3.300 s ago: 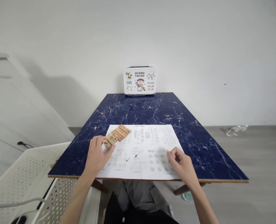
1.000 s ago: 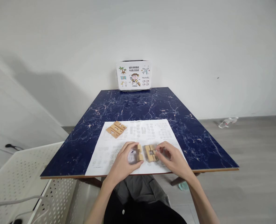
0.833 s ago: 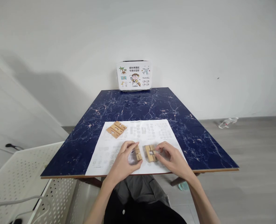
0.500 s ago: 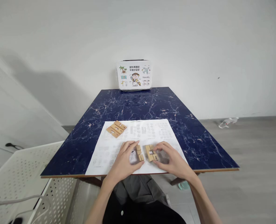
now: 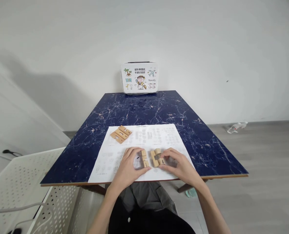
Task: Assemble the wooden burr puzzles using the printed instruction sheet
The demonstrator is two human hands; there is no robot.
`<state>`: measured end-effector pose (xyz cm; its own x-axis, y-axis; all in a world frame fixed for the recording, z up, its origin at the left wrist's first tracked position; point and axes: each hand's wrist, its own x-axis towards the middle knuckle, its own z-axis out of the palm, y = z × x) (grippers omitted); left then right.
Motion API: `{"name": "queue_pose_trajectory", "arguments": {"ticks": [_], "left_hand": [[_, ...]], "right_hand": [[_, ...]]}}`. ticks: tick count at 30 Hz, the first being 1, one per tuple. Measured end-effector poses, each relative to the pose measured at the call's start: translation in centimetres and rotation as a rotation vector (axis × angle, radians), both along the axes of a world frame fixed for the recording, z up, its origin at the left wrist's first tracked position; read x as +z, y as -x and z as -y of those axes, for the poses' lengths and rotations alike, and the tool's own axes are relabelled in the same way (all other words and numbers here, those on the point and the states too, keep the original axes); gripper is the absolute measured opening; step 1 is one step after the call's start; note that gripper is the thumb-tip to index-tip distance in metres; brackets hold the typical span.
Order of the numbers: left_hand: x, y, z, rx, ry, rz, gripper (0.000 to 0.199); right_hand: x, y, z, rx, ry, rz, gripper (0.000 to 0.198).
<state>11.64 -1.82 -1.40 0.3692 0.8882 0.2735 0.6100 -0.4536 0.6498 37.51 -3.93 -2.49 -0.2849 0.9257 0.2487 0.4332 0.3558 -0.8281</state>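
Blocks (image 5: 161, 161) of pale wood, notched and in two small groups, stand close together on the lower half of a printed sheet (image 5: 154, 175), near the tabletop edge where the person sits. The right-hand group shows a 3.

At the other group, the left hand (image 5: 127, 165) curves its thumb and index finger wide apart, spanning the notched block (image 5: 144, 158) from end to end; this grip seems to steady it while leaving the side towards the other group uncovered. The right hand (image 5: 182, 165) has its fingers more closely spaced, thumb and index finger at either end of the piece marked 3, probably for a similar reason. A narrow gap separates the groups.

Three flat wooden pieces (image 5: 118, 136) lie side by side at the sheet's far left, likely set there out of the hands' way. The sheet lies flat at the near side of the dark blue, marbled tabletop (image 5: 139, 112), presumably so its print is readable. At the far end a picture-printed case (image 5: 139, 79) stands upright near the wall (image 5: 195, 65).
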Motion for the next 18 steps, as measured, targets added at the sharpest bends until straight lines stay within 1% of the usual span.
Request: {"name": "queue_pose_trajectory", "arguments": {"ticks": [8, 13, 16, 18], "left_hand": [[0.2, 0.3, 0.3, 0.021, 0.048, 0.069, 0.061], [0.3, 0.3, 0.4, 0.014, 0.050, 0.101, 0.063], [0.3, 0.3, 0.5, 0.010, 0.060, 0.123, 0.063], [0.3, 0.3, 0.5, 0.009, 0.065, 0.134, 0.064]], "right_hand": [[0.2, -0.1, 0.2, -0.070, 0.078, -0.084, 0.024], [1.2, 0.3, 0.5, -0.011, 0.133, -0.137, 0.026], [1.9, 1.2, 0.7, 0.035, 0.154, -0.161, 0.030], [2.2, 1.9, 0.8, 0.035, 0.153, -0.160, 0.033]]}}
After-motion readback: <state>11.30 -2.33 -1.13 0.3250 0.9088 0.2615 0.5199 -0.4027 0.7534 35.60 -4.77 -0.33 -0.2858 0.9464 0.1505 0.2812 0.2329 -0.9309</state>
